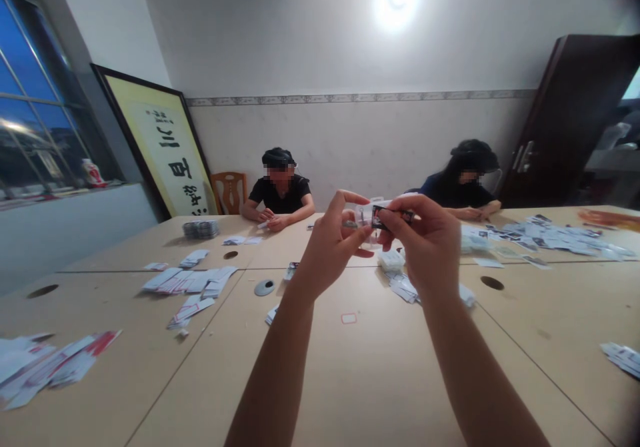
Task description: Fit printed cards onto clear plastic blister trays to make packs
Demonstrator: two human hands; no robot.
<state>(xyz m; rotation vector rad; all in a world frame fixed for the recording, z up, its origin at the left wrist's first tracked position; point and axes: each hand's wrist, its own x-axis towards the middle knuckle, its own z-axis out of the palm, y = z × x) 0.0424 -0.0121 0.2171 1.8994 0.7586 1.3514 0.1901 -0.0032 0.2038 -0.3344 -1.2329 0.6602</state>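
Both my hands are raised above the middle of the table, close together. My left hand (341, 237) is closed around a small clear plastic box (369, 215), its thumb and fingers gripping the near side. Between the thumb and fingers of my right hand (423, 234) is a small dark printed card (393, 218), held against the front of the box. Whether the card is partly inside the box I cannot tell. Below my hands lie a stack of clear boxes (391, 260) and several small white packets (404, 287).
Across the table (320, 380) sit two people, one at centre left (280, 190) and one at right (463, 177). White envelopes (187, 280) lie at left, a dark stack (201, 228) behind them. Many small packets (560, 237) spread at right. A round cable-hole cover (265, 288) lies near centre.
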